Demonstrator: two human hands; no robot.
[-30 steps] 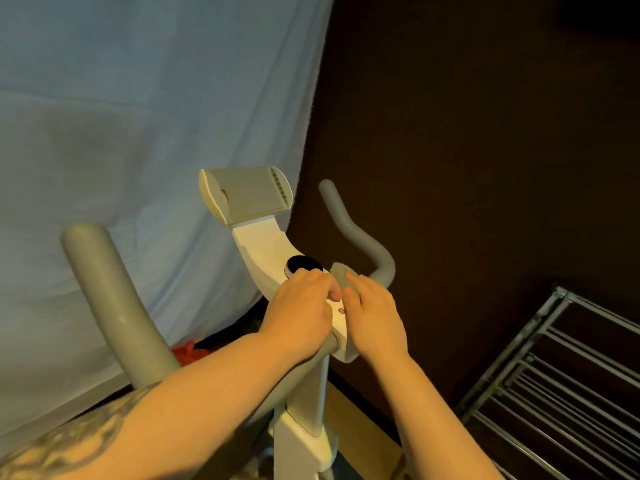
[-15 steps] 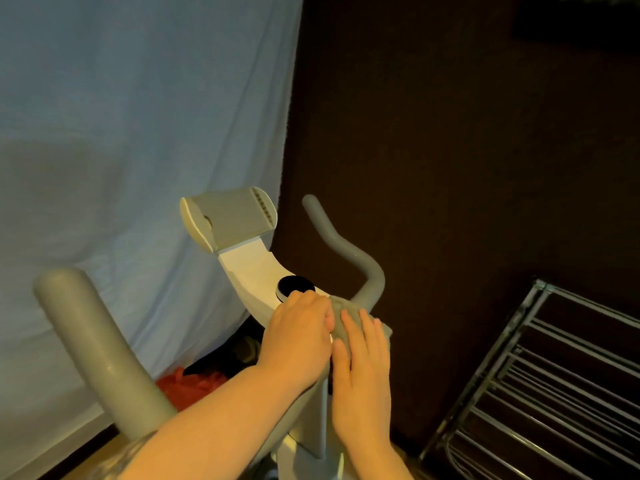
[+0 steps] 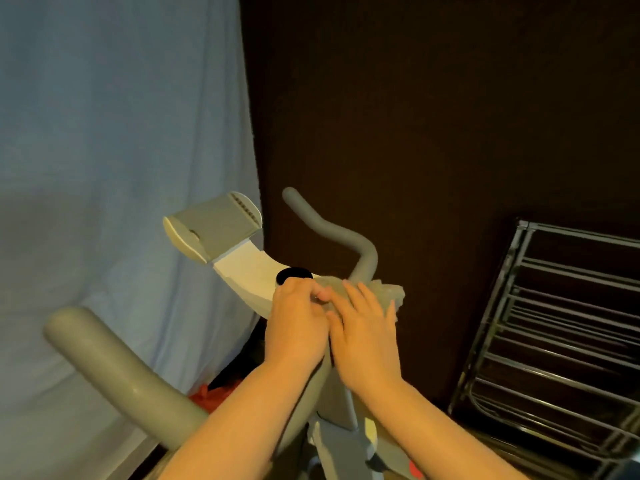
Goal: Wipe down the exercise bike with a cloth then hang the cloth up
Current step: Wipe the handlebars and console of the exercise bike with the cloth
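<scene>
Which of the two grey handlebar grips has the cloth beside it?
The far, thinner curved grip, on the right. The cloth bunches at its base under the right hand; the thick near grip is bare.

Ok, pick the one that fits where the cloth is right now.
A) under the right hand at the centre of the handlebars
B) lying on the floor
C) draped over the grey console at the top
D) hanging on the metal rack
A: the pale cloth lies bunched under the right hand at the handlebar centre, beside the left hand, while the metal rack holds nothing.
</scene>
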